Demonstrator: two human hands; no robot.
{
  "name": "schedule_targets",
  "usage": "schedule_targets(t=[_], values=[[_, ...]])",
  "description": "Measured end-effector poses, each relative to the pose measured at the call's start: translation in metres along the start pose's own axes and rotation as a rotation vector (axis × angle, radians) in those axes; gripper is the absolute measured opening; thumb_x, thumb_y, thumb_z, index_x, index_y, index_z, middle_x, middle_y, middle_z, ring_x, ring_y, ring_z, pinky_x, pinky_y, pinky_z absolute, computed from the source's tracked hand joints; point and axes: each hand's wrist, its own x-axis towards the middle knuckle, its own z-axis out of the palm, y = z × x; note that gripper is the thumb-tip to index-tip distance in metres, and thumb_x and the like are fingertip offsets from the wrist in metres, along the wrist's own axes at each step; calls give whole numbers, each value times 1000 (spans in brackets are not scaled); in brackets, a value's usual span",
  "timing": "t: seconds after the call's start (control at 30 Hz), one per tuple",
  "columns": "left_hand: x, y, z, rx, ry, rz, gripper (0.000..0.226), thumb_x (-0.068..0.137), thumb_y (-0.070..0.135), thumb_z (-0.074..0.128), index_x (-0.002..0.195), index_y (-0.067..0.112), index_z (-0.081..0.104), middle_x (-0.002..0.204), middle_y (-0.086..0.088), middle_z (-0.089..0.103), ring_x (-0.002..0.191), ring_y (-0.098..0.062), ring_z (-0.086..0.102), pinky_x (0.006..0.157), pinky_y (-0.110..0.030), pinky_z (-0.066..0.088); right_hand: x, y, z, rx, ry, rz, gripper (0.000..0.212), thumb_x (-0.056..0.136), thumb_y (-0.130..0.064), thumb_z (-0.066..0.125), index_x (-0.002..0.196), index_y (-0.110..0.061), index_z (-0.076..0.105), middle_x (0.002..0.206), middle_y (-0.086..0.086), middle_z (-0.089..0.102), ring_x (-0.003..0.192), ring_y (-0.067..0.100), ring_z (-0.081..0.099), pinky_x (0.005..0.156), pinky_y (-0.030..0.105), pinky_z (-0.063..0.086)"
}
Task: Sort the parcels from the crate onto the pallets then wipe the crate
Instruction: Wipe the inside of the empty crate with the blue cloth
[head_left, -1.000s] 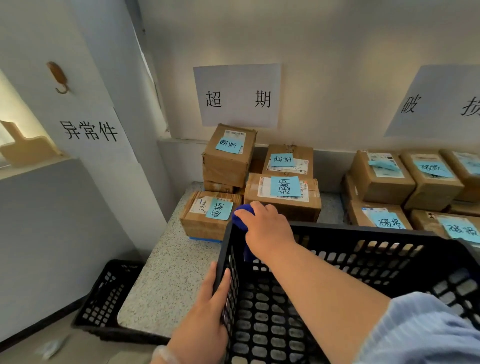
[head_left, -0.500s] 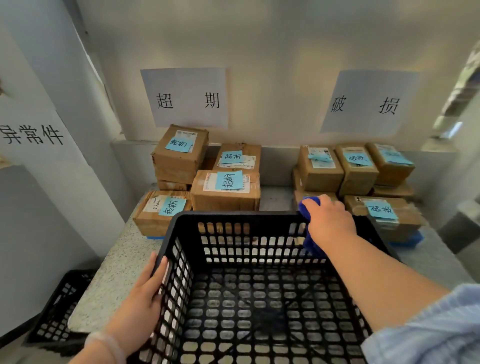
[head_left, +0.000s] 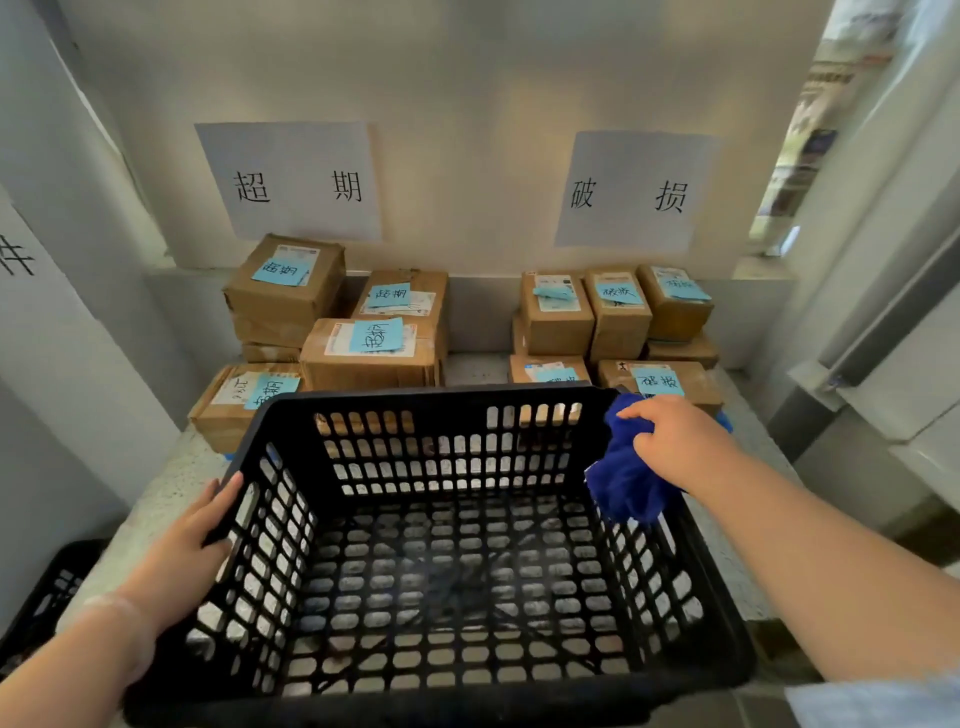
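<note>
Crate (head_left: 441, 525), black plastic with a lattice of slots, stands empty on the speckled table (head_left: 171, 499) between the two hands. Left hand (head_left: 195, 540) lies flat and open against the outer face of the crate's left wall, fingers spread upward toward the rim, holding nothing. Right hand (head_left: 680, 447) is closed around a bunched blue cloth (head_left: 626, 475), which presses on the far right corner of the crate and hangs down inside the right wall.

Beyond the hands, across the far rim, brown cardboard parcels sit in two groups, each box bearing a pale blue handwritten note. Left group (head_left: 337, 332), ahead of the left hand, is stacked beneath a white wall sign (head_left: 291, 182) printed 超期; its nearest box touches or nearly touches the crate's far left corner. Right group (head_left: 618, 317), just past the right hand, lies beneath a second sign (head_left: 634, 192) printed 破损, and its front boxes are partly hidden by the crate rim and the cloth.

Below and outside the left forearm, a second black crate (head_left: 44, 597) rests lower than the table edge.
</note>
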Motion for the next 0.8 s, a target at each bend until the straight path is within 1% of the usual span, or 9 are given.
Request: schedule_targets(t=[0.13,0.23,0.33,0.4,0.47,0.57,0.67,0.73,0.8], values=[[-2,1,0,-23,-1,-32,77,90,-16,48,151,28,32,162,0,20,150,-19,15,120,-28,5,-51,30,3,203,48,-66,42,90,-7,51,124,-29,62,140,2,50,125,21,48,104,35,38],[-5,4,0,-57,-6,-71,75,92,-15,47,151,30,34,161,2,24,148,-22,20,121,-33,10,-90,49,4,243,22,-112,42,91,-7,51,121,-35,61,136,-3,52,121,14,47,102,31,35],[-7,4,0,-58,-16,-98,77,92,-12,49,150,36,33,160,-1,28,141,-34,35,117,-51,26,-126,64,5,255,-25,-102,45,89,-6,52,115,-43,59,132,-8,53,113,5,43,100,25,31],[-10,4,-1,-80,-12,-123,78,93,-9,49,148,44,34,157,-5,34,127,-41,48,105,-56,41,-149,67,5,242,-26,-103,46,88,-7,53,112,-46,59,129,-11,53,114,3,43,99,22,29],[-11,6,-3,-89,-14,-146,78,94,-6,49,147,49,34,153,-10,39,110,-41,58,88,-50,52,-174,65,8,242,22,-116,46,86,-4,55,112,-41,62,122,-13,54,113,2,44,95,11,26],[-12,9,-3,-111,-28,-158,76,95,-3,49,147,50,32,150,-13,43,100,-39,61,82,-46,53,-211,49,23,243,147,-148,50,80,4,59,112,-35,65,116,-16,51,112,0,44,91,-6,18],[-13,12,-1,-152,-40,-142,74,97,-4,45,150,44,29,146,-16,45,77,-27,59,61,-34,52,-240,21,48,267,208,-175,53,77,5,64,116,-30,65,118,-22,46,111,-4,42,92,-8,14],[-15,12,0,-179,-37,-121,73,97,-6,44,152,39,28,143,-10,47,74,-21,55,56,-30,48,-253,-9,66,269,189,-184,52,80,-4,66,121,-35,61,120,-33,35,110,-8,36,92,-7,14],[-14,9,-1,-192,-43,-103,73,97,-6,43,154,37,26,142,-8,47,73,-16,53,56,-27,41,-259,-42,84,264,179,-213,48,80,-16,64,125,-35,60,122,-34,32,112,-4,36,95,-5,12]])
